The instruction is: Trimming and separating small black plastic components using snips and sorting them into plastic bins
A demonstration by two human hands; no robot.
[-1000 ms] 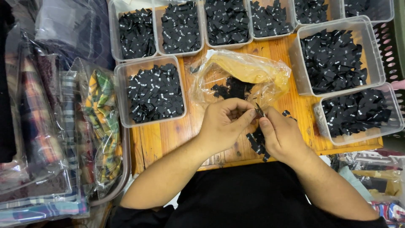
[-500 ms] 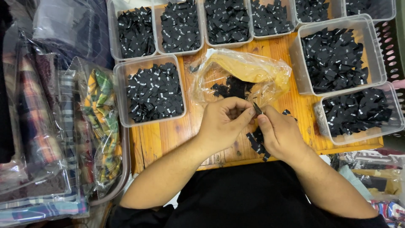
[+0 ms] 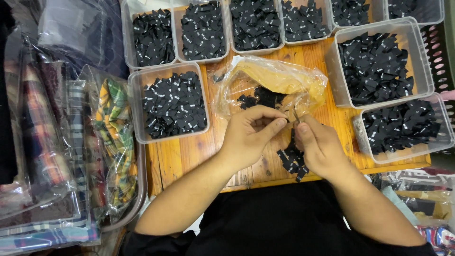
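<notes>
My left hand (image 3: 250,136) and my right hand (image 3: 318,148) meet over the middle of a wooden board (image 3: 189,154). Their fingertips pinch a small thin item (image 3: 294,115) at the mouth of a crumpled clear plastic bag (image 3: 272,83); I cannot tell what the item is. The bag holds a few small black fabric labels (image 3: 261,98). A little pile of the same black labels (image 3: 291,160) lies on the board under my right hand.
Several clear plastic tubs of black labels ring the board: one at the left (image 3: 172,105), a row along the far edge (image 3: 253,26), two at the right (image 3: 377,64) (image 3: 403,128). Bagged plaid fabric (image 3: 111,142) is stacked at the left.
Both hands stay at the bag's mouth; the fingers have shifted only slightly. Nothing else has moved.
</notes>
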